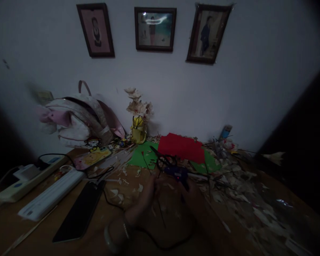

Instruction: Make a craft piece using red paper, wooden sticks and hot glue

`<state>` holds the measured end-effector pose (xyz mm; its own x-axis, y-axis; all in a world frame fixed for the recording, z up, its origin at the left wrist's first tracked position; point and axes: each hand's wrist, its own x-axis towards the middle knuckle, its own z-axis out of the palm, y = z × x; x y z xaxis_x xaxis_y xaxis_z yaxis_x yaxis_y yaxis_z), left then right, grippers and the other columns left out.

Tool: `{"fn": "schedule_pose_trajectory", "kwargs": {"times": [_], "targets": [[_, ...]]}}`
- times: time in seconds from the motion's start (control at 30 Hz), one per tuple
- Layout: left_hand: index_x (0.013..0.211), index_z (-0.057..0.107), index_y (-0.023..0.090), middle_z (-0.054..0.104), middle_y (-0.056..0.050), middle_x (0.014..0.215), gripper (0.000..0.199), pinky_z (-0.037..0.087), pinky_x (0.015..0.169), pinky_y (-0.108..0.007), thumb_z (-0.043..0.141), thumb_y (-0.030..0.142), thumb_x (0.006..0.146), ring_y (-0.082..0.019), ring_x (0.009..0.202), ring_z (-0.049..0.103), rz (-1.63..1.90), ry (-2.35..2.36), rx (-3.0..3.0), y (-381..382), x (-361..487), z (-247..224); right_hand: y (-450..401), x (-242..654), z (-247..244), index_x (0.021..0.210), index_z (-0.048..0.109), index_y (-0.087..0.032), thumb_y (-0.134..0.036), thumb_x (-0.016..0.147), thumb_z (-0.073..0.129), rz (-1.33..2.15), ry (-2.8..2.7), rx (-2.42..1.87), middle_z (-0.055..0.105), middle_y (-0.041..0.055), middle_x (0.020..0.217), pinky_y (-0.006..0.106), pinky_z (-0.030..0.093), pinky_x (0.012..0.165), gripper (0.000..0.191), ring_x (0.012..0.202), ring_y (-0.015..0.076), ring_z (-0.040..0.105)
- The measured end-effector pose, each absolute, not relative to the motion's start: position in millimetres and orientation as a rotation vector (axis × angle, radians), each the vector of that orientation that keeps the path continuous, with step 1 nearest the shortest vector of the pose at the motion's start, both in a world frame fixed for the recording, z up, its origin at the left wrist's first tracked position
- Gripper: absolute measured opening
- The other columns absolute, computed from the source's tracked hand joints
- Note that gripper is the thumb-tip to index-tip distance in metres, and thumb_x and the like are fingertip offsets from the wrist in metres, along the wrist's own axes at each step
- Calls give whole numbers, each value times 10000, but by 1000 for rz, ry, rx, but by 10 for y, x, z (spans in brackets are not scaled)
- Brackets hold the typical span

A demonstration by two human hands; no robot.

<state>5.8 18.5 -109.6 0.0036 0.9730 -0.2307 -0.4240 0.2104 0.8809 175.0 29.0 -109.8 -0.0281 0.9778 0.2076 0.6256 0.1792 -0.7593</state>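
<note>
My left hand (148,192), with bracelets at the wrist, is closed in a pinch around a thin dark stem (161,215). In my right hand (192,193) is a dark blue glue gun (176,173) with a small red light, its nozzle side turned toward my left fingers. Just beyond both hands lie black-handled scissors (166,160), blades pointing away to the left. Another thin stem with a red tip (143,153) rests over the green paper (141,156). The room is dim, so the fingertips are hard to make out.
Red paper (180,147) lies behind the scissors. Pale petal-like scraps (237,188) cover the right side. To the left are a phone (81,213), a long white box (52,193), a power strip (29,181) and a backpack (77,121). A yellow pot (138,135) holds pale flowers.
</note>
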Motion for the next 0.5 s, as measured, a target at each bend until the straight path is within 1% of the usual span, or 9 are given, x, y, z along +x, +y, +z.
{"fn": "schedule_pose_trajectory", "kwargs": {"times": [0.13, 0.2, 0.3, 0.4, 0.5], "targets": [[551, 533, 186, 335, 80, 317, 384, 156, 372, -219, 520, 542, 695, -75, 301, 264, 1254, 1014, 650, 210, 54, -1052, 280, 1736, -1084, 997, 624, -85, -485, 774, 416, 582, -1753, -1534, 644, 165, 951, 379, 414, 788, 504, 908, 303, 575], [546, 529, 181, 347, 79, 331, 381, 167, 373, -217, 521, 533, 692, -72, 308, 279, 1257, 1006, 641, 209, 46, -1036, 269, 1724, -1065, 972, 630, -84, -485, 771, 417, 588, -1756, -1547, 650, 161, 918, 374, 419, 762, 497, 864, 295, 586], [500, 503, 181, 333, 82, 328, 386, 177, 373, -217, 531, 520, 683, -66, 307, 273, 1258, 1000, 632, 196, 37, -1013, 254, 1706, -1040, 908, 639, -100, -465, 771, 417, 624, -1767, -1516, 661, 135, 851, 338, 432, 698, 448, 793, 268, 596], [419, 439, 188, 306, 80, 315, 420, 211, 382, -216, 542, 497, 684, -62, 310, 270, 1287, 1002, 638, 190, 35, -999, 251, 1698, -1038, 870, 647, -115, -457, 767, 430, 626, -1782, -1470, 668, 117, 828, 320, 437, 688, 418, 774, 254, 597], [364, 379, 195, 335, 62, 319, 461, 266, 402, -220, 546, 474, 691, -66, 324, 305, 1322, 1000, 659, 204, 27, -1010, 257, 1695, -1041, 859, 649, -112, -446, 767, 435, 627, -1799, -1451, 672, 113, 819, 315, 442, 687, 408, 769, 252, 601]]}}
